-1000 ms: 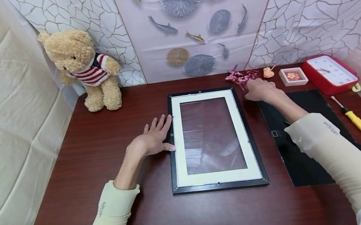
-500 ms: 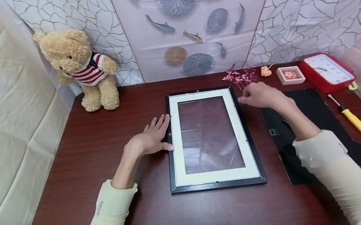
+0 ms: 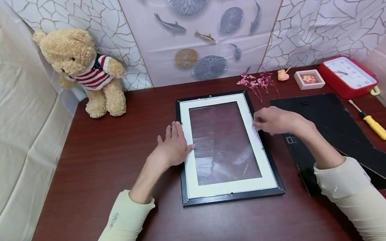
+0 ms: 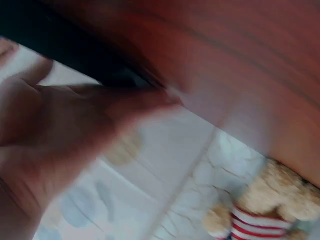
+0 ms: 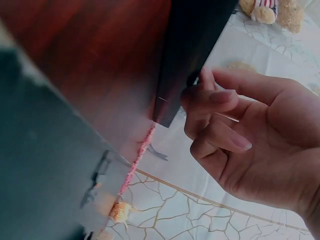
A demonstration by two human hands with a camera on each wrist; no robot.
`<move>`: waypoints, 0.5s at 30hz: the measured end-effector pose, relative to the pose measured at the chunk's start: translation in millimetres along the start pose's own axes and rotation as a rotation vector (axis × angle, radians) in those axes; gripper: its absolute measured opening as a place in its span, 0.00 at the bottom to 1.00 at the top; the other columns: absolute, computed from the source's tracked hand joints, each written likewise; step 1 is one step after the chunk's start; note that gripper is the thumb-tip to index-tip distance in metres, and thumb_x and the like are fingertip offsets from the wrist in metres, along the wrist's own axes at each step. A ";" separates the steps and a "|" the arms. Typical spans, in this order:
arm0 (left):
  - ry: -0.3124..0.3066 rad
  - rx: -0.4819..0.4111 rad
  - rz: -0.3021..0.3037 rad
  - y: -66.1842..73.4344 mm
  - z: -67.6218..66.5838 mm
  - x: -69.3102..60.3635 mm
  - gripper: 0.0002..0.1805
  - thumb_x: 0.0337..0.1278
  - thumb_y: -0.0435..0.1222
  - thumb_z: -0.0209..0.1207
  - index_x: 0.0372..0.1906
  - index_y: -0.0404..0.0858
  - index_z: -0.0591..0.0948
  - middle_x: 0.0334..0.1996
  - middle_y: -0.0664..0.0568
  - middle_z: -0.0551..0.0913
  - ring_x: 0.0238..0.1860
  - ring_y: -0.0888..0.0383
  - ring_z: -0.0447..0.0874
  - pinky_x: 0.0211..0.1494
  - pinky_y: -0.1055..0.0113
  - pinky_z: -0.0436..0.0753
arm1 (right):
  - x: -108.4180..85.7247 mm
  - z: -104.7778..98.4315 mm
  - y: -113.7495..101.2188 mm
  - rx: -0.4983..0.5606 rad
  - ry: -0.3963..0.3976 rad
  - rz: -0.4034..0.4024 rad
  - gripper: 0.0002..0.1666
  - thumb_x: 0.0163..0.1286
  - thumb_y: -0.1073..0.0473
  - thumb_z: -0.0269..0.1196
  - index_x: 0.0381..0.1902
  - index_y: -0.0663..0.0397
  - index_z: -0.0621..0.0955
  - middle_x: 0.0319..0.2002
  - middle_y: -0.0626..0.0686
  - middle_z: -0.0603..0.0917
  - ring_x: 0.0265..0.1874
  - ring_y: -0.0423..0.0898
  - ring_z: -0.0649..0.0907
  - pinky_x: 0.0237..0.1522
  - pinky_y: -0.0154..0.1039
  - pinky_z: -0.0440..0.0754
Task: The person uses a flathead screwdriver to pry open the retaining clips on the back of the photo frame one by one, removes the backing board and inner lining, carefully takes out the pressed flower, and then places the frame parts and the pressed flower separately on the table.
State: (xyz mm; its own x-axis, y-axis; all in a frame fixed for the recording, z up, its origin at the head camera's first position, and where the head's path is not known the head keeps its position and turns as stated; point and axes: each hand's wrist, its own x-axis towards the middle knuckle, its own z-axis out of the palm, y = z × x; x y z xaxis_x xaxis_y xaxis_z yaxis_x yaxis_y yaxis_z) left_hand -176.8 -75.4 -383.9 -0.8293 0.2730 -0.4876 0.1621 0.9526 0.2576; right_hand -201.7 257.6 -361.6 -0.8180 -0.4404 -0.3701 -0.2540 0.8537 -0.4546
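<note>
A black picture frame point(image 3: 234, 197) lies on the dark red table, with a pale mat point(image 3: 230, 188) around a clear pane point(image 3: 223, 145). My left hand point(image 3: 171, 148) rests on its left edge, fingers extended and thumb over the mat; the left wrist view shows this hand point(image 4: 75, 120) blurred. At the right edge, my right hand point(image 3: 277, 120) has its fingers curled, fingertips touching the frame. In the right wrist view, fingertips of that hand point(image 5: 255, 135) meet a small dark tab point(image 5: 192, 79) on the frame's side. I see nothing held in either hand.
The black backing board point(image 3: 307, 110) with its stand lies right of the frame. Beyond are a yellow-handled screwdriver point(image 3: 377, 127), a red clock point(image 3: 348, 73), a small boxed flower point(image 3: 309, 79), an orange flower point(image 3: 283, 75) and pink dried flowers point(image 3: 257, 82). A teddy bear point(image 3: 78, 70) stands back left.
My right hand has come from the pink flowers down to the frame's right edge, uncovering the flowers. My left hand has shifted slightly right, further onto the frame.
</note>
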 end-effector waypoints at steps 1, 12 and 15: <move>0.018 0.045 -0.041 5.6 3.5 0.8 0.51 0.89 0.57 0.44 0.88 0.29 0.33 0.90 0.36 0.33 0.91 0.39 0.32 0.88 0.31 0.46 | 1.8 2.7 5.8 0.007 0.013 -0.011 0.13 0.86 0.58 0.59 0.44 0.63 0.84 0.27 0.55 0.81 0.25 0.47 0.79 0.30 0.42 0.75; 0.128 0.308 -0.177 36.4 10.9 -0.4 0.48 0.85 0.53 0.45 0.87 0.22 0.44 0.88 0.29 0.48 0.88 0.36 0.54 0.84 0.32 0.63 | -1.5 10.3 1.6 -0.010 0.100 -0.027 0.15 0.83 0.59 0.64 0.33 0.59 0.79 0.22 0.50 0.72 0.22 0.46 0.71 0.28 0.40 0.67; 0.143 0.337 -0.184 38.9 11.2 -0.7 0.48 0.85 0.54 0.45 0.86 0.21 0.46 0.87 0.26 0.51 0.86 0.34 0.59 0.84 0.38 0.68 | -2.5 11.3 -0.2 -0.008 0.117 -0.054 0.17 0.84 0.59 0.63 0.30 0.56 0.78 0.21 0.48 0.71 0.21 0.44 0.70 0.28 0.39 0.66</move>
State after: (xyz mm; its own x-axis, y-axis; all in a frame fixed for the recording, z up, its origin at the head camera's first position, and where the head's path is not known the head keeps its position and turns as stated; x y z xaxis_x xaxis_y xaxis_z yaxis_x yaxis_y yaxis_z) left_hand -163.9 -37.0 -382.9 -0.9229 0.0954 -0.3729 0.1509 0.9809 -0.1226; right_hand -193.7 255.4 -369.7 -0.8573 -0.4510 -0.2482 -0.3031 0.8320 -0.4647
